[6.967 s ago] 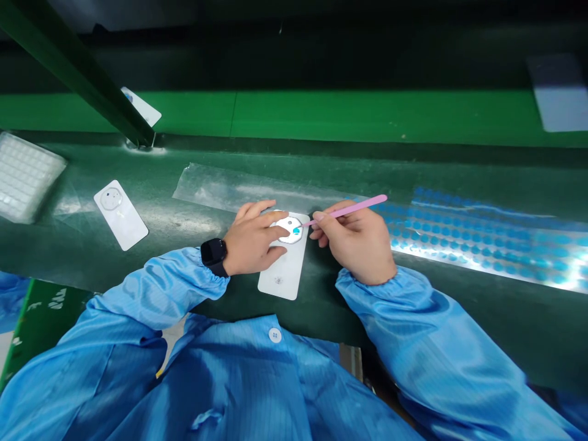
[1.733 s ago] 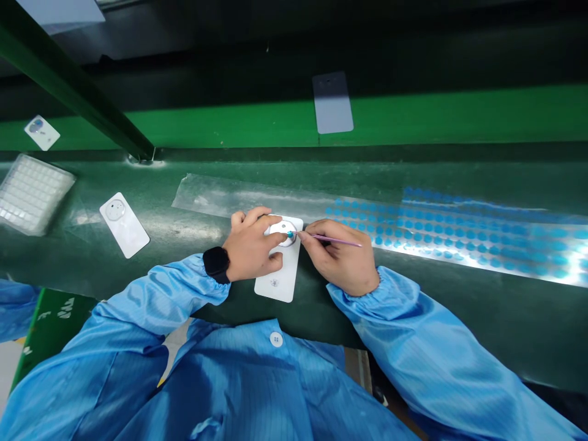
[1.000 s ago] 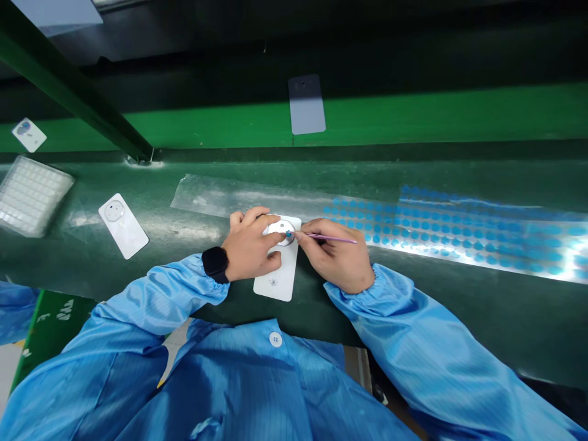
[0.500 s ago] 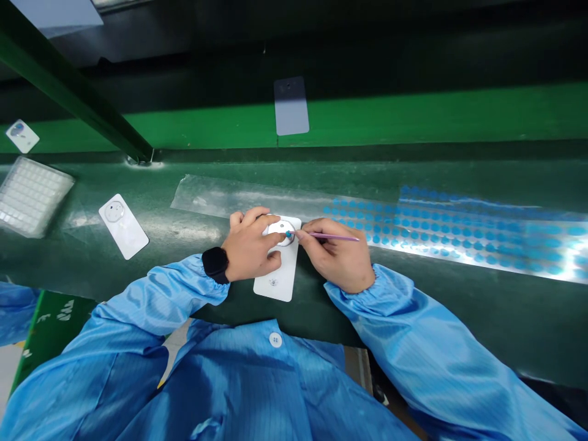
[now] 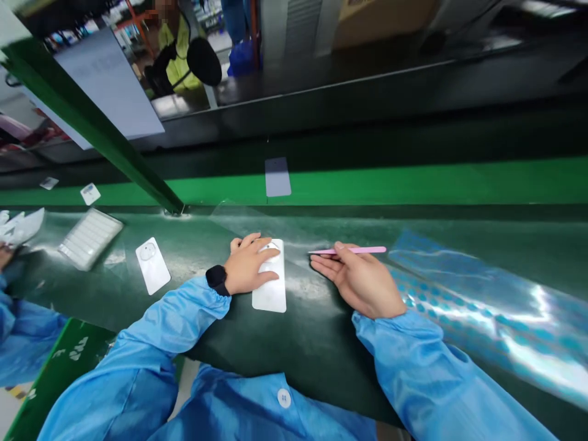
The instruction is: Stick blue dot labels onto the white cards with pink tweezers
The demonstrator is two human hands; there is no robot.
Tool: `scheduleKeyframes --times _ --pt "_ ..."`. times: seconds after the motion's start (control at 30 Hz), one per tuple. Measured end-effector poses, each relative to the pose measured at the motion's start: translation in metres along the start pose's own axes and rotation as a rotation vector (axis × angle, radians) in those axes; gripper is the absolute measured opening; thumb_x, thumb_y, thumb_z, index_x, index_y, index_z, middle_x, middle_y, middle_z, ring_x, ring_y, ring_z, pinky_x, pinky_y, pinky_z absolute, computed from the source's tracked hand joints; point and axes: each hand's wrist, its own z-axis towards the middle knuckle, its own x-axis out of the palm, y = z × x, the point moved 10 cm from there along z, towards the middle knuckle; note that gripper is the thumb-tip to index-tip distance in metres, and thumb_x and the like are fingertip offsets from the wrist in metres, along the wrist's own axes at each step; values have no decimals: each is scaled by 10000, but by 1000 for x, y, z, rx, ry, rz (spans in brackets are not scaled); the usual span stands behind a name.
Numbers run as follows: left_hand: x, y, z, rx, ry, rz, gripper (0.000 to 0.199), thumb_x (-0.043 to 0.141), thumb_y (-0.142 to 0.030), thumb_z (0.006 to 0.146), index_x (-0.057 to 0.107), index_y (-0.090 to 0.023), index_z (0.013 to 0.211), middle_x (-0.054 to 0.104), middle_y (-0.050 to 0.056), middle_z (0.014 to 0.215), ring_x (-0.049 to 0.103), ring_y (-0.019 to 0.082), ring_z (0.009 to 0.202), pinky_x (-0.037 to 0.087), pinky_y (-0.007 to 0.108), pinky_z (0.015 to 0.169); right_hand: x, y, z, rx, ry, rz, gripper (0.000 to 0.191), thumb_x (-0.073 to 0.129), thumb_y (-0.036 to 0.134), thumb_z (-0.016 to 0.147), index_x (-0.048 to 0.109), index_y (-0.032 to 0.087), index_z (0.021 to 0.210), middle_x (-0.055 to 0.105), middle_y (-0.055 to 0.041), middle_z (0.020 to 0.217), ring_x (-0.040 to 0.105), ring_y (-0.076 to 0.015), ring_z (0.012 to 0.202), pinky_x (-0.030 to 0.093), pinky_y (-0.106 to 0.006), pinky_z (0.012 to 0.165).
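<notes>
My left hand [image 5: 252, 264] lies spread on the upper left of a white phone back panel [image 5: 270, 297], its fingertips over the round camera ring, which they partly hide. The panel lies flat on the green bench. To the right of the panel and apart from it, my right hand [image 5: 365, 278] pinches pink tweezers [image 5: 367, 250] between thumb and fingers. The tweezers point left, and no piece shows at their tip. Beyond my right hand lies a clear plastic sheet [image 5: 482, 321] with rows of blue round stickers, some of it blurred by glare.
Left on the bench are another white phone panel [image 5: 153, 266] and a clear compartment tray [image 5: 90, 239]. A grey panel [image 5: 278, 177] rests on the far green ledge. A slanting green post [image 5: 110, 141] stands behind. A co-worker's blue sleeve [image 5: 32, 340] shows at the left edge.
My right hand has drawn back rightward from the panel with the tweezers; the blue piece at their tip is gone from view. My left hand stays on the panel. The view has tilted up.
</notes>
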Motion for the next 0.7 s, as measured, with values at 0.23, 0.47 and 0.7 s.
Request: scheduleKeyframes --times 0.23,0.47,0.7 --pt "-32 60 27 -150 3 88 403 584 -356 873 594 -319 1275 521 30 1433 358 283 1389 315 504 1114 -3 1 -4 106 -13 52 212 719 216 853 544 179 739 656 -43 699 728 -220 743 624 -332 733" --pt "-64 103 49 -281 -63 169 471 567 -400 868 563 -251 1315 483 94 1429 380 297 1350 329 508 1114 0 2 -6 139 49 11 221 703 177 860 547 168 703 667 -57 680 715 -194 683 616 -293 694" --pt "-56 90 44 -187 126 176 594 791 -451 674 617 -306 1224 578 66 1289 465 314 1221 397 456 968 -1 3 -9 174 23 37 195 616 99 896 546 163 725 671 -68 679 710 -190 652 613 -290 665"
